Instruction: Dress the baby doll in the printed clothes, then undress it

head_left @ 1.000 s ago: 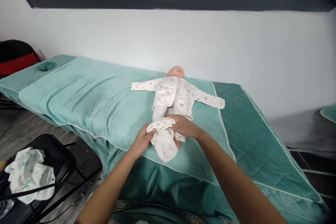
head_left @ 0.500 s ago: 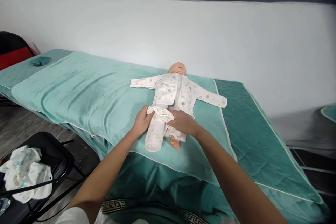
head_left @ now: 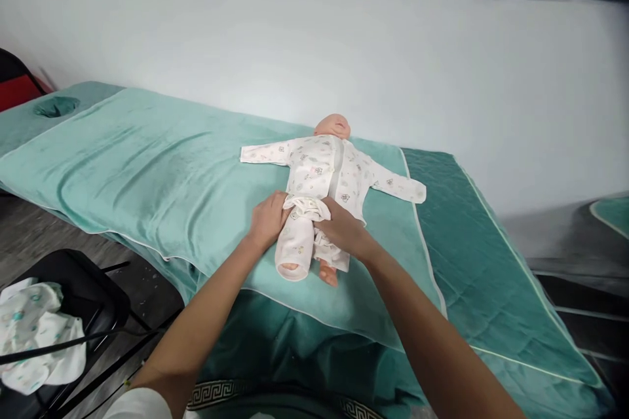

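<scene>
A baby doll (head_left: 333,126) lies on its back on the bed, its head toward the wall. It wears a white printed baby shirt (head_left: 314,167) with both sleeves spread wide. White printed baby pants (head_left: 295,245) cover its legs, with the waistband bunched at the upper thighs. My left hand (head_left: 269,217) is closed on one side of that bunched waistband. On the other side, my right hand (head_left: 343,226) grips the waistband too. One bare foot (head_left: 328,273) sticks out of a pant leg; the other foot barely shows inside its cuff.
The bed has a light green sheet (head_left: 187,157) over a darker green quilted cover (head_left: 491,262). A black chair (head_left: 105,288) at lower left bears white printed cloths (head_left: 44,340). A face hole (head_left: 56,106) is at the bed's far left, and the white wall (head_left: 344,52) runs behind.
Both hands have drawn the pants' waistband a little up the doll's legs, toward its body. Toes now show in the cuff of the left-hand pant leg. The camera view has shifted slightly.
</scene>
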Available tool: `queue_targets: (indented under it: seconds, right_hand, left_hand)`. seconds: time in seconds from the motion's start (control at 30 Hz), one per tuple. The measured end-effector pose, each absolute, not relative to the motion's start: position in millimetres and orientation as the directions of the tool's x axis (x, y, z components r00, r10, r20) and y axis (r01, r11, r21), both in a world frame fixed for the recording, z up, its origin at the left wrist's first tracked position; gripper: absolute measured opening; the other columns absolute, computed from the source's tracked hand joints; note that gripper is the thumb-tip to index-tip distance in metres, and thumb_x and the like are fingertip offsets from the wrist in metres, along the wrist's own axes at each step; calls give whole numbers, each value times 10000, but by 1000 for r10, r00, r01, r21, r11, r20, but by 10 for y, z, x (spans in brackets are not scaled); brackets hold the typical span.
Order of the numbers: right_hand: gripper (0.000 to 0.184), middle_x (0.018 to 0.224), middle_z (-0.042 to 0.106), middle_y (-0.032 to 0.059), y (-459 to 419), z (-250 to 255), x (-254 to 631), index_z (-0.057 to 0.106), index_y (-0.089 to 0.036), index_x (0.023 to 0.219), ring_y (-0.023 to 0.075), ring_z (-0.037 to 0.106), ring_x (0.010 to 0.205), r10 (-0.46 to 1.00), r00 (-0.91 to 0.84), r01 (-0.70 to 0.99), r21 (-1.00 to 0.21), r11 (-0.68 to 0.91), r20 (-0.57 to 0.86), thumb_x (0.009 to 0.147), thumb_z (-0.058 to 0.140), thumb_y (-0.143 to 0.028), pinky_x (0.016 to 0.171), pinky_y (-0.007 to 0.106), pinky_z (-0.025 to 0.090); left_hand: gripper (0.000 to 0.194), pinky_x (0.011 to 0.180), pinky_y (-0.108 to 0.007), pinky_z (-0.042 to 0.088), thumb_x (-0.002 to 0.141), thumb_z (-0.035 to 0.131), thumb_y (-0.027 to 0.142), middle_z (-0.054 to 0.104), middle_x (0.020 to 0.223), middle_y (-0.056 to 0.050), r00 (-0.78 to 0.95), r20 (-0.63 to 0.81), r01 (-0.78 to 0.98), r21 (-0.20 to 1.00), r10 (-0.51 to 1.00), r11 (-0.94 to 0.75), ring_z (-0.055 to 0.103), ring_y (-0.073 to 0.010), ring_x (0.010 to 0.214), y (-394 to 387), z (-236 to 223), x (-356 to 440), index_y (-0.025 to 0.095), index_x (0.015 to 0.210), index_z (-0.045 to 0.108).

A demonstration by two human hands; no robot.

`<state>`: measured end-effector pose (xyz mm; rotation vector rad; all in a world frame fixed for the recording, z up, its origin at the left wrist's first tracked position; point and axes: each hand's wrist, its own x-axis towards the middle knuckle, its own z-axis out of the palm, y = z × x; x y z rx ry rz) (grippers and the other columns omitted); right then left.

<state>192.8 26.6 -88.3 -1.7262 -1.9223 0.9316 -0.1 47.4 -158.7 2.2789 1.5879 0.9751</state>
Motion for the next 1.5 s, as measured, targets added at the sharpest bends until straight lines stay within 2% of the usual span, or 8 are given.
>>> queue_targets:
  seconds: [0.13, 0.3, 0.6, 1.0, 1.2, 1.33, 1.4, 1.5]
  right_hand:
    - [446, 1217, 691, 68, 240, -813, 1987, 606, -218, 1226, 290, 638, 1074, 905, -372, 678, -727, 112, -208, 829, 649, -416, 857, 359, 477]
    - [359, 1017, 746, 25, 238, -775, 1994, 695, -214, 1036, 265, 668, 934, 830, -496, 672, -717, 183, -253, 764, 719, -447, 756, 316, 476]
    - [126, 793, 729, 11, 222, -816, 1952, 668, -188, 813, 224, 654, 770, 900, -393, 732, -657, 180, -190, 752, 616, -284, 630, 274, 434]
    - [317, 1100, 747, 28, 236, -918, 1896, 699, -249, 1120, 242, 672, 1004, 970, -243, 658, -740, 139, -34, 846, 540, -258, 816, 317, 487]
    - [278, 1124, 710, 46, 153, -862, 1960, 644, -229, 1110, 236, 642, 1001, 970, -241, 670, -729, 137, -39, 845, 593, -300, 831, 334, 466]
    - [260, 1015, 695, 29, 106, -834, 2174, 604, -225, 1045, 203, 634, 928, 958, -269, 454, -864, 219, 102, 898, 592, -440, 803, 325, 481]
    - [262, 941, 676, 30, 116, -865, 2265, 588, -219, 997, 188, 626, 854, 965, -129, 409, -874, 261, 228, 925, 553, -469, 761, 317, 487]
    - [264, 985, 628, 54, 192, -976, 2319, 581, -214, 1015, 184, 584, 794, 912, 97, 629, -734, 255, 399, 901, 590, -452, 721, 325, 474]
  left_hand:
    - [247, 775, -298, 440, 964, 500, 396, 640, 1030, -52, 13, 368, 634, 716, 930, -292, 606, -185, 887, 320, -1609, -31, 206, 1117, 540]
    - [274, 680, -264, 405, 966, 480, 454, 560, 765, 13, -172, 248, 411, 898, 953, -160, 513, -136, 695, -92, -1614, -71, 203, 867, 525]
    - [333, 692, -277, 363, 985, 443, 434, 515, 686, 25, 90, 144, 427, 888, 985, -169, 474, -137, 695, -494, -1604, -7, 204, 745, 472]
    - [270, 678, -298, 398, 994, 394, 403, 607, 809, -37, 53, 460, 610, 688, 887, -393, 553, -159, 709, 13, -1714, 8, 213, 831, 494]
    - [326, 617, -249, 384, 953, 488, 433, 517, 657, 27, -45, 306, 366, 891, 951, -269, 472, -115, 620, 23, -1630, -65, 197, 730, 513]
    - [302, 657, -244, 429, 916, 532, 458, 572, 709, 18, -171, 172, 109, 982, 970, -155, 516, -121, 672, 187, -1514, -83, 184, 802, 587]
    - [254, 705, -252, 452, 888, 570, 421, 625, 782, -2, -195, 149, 40, 989, 969, -144, 552, -129, 729, 311, -1435, -48, 177, 852, 631]
    - [180, 780, -264, 462, 844, 624, 341, 669, 904, -28, -191, 167, 41, 986, 967, -162, 591, -144, 838, 512, -1266, 72, 178, 902, 671]
